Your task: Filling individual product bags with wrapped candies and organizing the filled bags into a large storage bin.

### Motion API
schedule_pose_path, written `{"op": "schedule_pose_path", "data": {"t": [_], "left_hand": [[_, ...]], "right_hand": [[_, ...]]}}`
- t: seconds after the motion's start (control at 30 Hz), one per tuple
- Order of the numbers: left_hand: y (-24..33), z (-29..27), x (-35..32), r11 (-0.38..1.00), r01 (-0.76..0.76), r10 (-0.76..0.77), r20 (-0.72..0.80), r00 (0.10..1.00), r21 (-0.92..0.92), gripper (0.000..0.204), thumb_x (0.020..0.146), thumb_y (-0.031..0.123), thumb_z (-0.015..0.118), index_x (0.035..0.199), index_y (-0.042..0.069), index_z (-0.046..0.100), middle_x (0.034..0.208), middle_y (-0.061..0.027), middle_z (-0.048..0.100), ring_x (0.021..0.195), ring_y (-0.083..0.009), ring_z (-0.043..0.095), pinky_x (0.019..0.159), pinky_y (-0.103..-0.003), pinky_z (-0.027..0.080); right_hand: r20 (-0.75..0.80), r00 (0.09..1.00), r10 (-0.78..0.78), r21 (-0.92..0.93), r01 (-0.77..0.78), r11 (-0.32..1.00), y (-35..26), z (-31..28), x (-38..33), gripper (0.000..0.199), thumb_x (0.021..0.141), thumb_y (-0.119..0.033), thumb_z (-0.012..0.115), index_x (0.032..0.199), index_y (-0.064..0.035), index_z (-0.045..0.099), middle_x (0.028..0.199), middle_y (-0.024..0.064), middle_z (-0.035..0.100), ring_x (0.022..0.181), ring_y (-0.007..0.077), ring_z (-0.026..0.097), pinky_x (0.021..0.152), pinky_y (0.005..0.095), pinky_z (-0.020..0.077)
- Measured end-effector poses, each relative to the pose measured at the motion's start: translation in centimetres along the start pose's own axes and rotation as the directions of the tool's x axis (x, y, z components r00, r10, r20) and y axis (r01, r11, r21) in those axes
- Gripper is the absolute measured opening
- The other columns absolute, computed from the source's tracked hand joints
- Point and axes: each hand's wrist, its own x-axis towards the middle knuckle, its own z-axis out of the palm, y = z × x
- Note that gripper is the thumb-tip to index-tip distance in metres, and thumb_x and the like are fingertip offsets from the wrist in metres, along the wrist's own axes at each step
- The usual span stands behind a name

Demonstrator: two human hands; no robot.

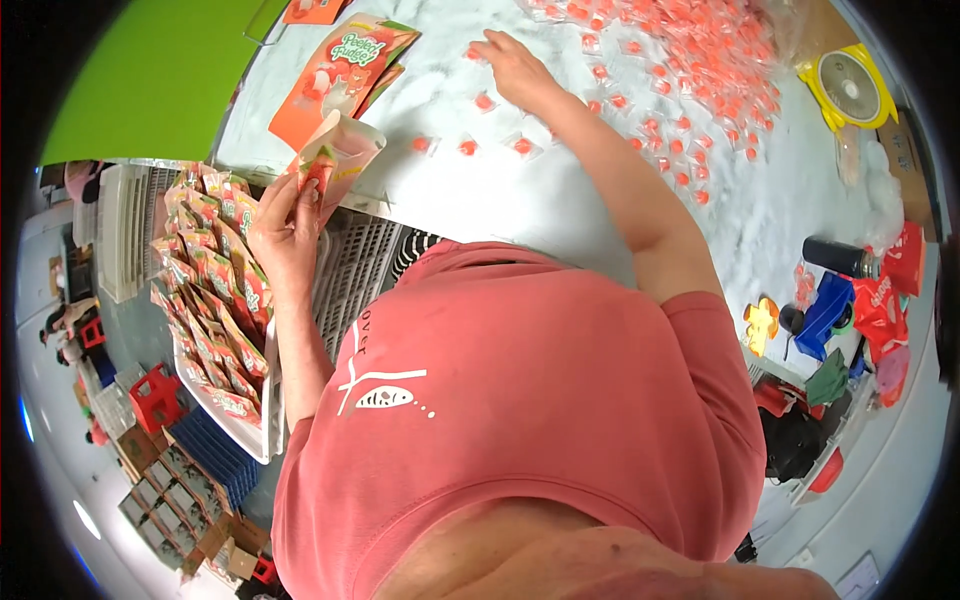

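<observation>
My left hand [283, 228] is closed on the side of a red and white candy pouch [343, 158], held upright at the table's near edge with its mouth gaping upward. My right hand [518, 72] stretches over the white table with fingers extended. Its fingertips are at a small red candy in a clear wrapper [474, 53]; whether they touch it I cannot make out. Several more wrapped candies, one of them a red candy [467, 147], lie spaced out between the hands. Flat printed pouches [340, 75] are stacked beyond the left hand.
A large heap of wrapped candies [700, 50] covers the far right. Left of me, a white tray [225, 415] is packed with filled pouches. A green panel [140, 80] borders the table. A yellow scale [848, 85], a dark bottle [838, 256] and a blue tape dispenser [826, 315] stand at right.
</observation>
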Motion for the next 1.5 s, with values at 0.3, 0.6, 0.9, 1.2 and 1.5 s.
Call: {"op": "schedule_pose_path", "data": {"t": [0.3,0.6,0.9,1.2,1.5], "left_hand": [[-2.0,0.5,-0.5,0.989,0.112,-0.115,-0.034,0.993,-0.094,0.018,0.088,0.003,0.067,0.105,-0.001,0.071,0.100,-0.0128,0.072,0.091,-0.0218,0.069,0.078,-0.029,0.053],[-1.6,1.2,-0.2,0.981,0.142,-0.141,0.023,0.990,-0.129,0.017,0.089,0.001,0.066,0.105,-0.002,0.071,0.096,-0.0110,0.071,0.087,-0.0175,0.067,0.078,-0.028,0.052],[-2.2,0.7,-0.7,0.991,0.113,-0.115,-0.035,0.993,-0.077,0.018,0.090,0.001,0.065,0.107,-0.001,0.071,0.095,-0.0106,0.071,0.087,-0.0173,0.066,0.080,-0.029,0.051],[-2.1,0.6,-0.9,0.989,0.124,-0.127,-0.035,0.991,-0.076,0.019,0.090,0.003,0.066,0.107,0.000,0.071,0.096,-0.0101,0.070,0.087,-0.0165,0.066,0.079,-0.029,0.051],[-2.9,0.6,-1.1,0.988,0.138,-0.143,-0.077,0.987,-0.076,0.017,0.091,0.003,0.066,0.107,0.001,0.072,0.096,-0.0077,0.070,0.085,-0.0127,0.065,0.072,-0.024,0.051]], "right_hand": [[-0.065,0.996,0.064,0.137,-0.055,0.989,-1.7,-5.0,-6.5,0.026,0.089,-0.012,0.064,0.114,-0.0112,0.068,0.119,0.0089,0.061,0.112,0.0298,0.057,0.094,0.0381,0.0491],[-0.068,0.998,0.005,-0.056,-0.008,0.998,-1.4,-4.7,-7.1,0.019,0.086,-0.014,0.070,0.103,-0.0069,0.072,0.098,0.0084,0.064,0.095,0.0276,0.062,0.081,0.0373,0.0522],[0.124,0.990,0.063,0.072,-0.072,0.995,-2.5,-3.8,-4.6,0.031,0.084,-0.021,0.072,0.112,-0.0081,0.070,0.108,0.0110,0.061,0.094,0.0267,0.066,0.082,0.0367,0.0538],[0.152,0.987,0.055,0.061,-0.065,0.996,-5.1,-2.3,-1.8,0.041,0.084,-0.026,0.072,0.120,-0.0078,0.066,0.117,0.0138,0.058,0.098,0.0274,0.065,0.088,0.0367,0.0518],[0.070,0.996,0.048,0.125,-0.057,0.991,-4.2,-2.5,-4.9,0.038,0.083,-0.024,0.073,0.117,-0.0083,0.068,0.109,0.0119,0.061,0.086,0.0258,0.064,0.082,0.0361,0.0527]]}}
